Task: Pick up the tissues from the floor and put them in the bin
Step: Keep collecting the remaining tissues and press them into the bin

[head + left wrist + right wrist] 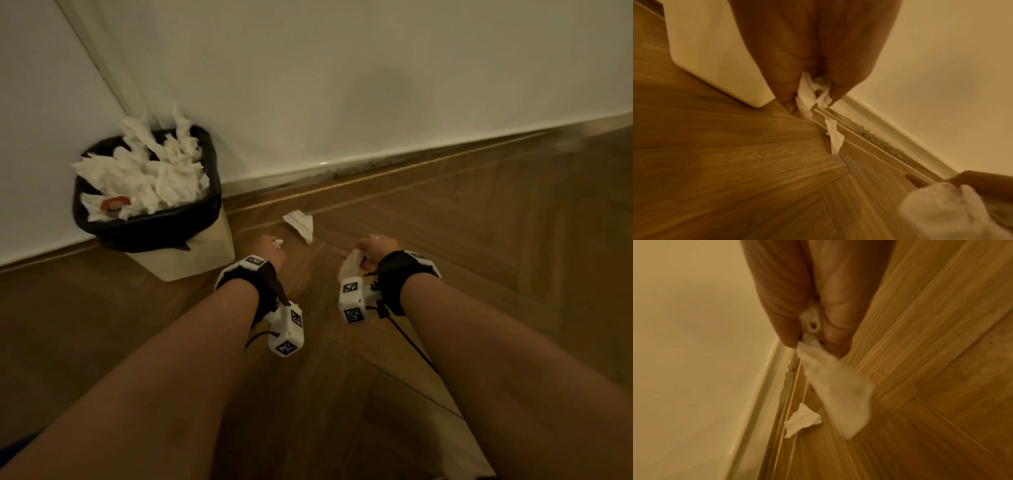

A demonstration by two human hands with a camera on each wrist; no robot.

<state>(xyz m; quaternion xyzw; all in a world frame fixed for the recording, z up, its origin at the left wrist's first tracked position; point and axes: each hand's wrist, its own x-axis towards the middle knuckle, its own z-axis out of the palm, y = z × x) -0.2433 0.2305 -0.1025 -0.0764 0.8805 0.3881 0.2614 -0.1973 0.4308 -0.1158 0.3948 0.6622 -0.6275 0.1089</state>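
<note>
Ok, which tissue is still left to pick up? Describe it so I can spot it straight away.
Start at the bin against the wall, stuffed with white tissues. To its right, on the wooden floor near the skirting, lies one crumpled tissue. Unlike the tissues that the left hand and right hand grip, nothing touches it.

A brown wooden herringbone floor fills the near scene. A plain white wall rises at the far side, a pale skirting strip along its foot.

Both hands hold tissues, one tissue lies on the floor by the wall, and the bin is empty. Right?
Not quite: the bin is heaped with tissues, as the head view shows. The rest stands: left hand, right hand, floor tissue.
</note>
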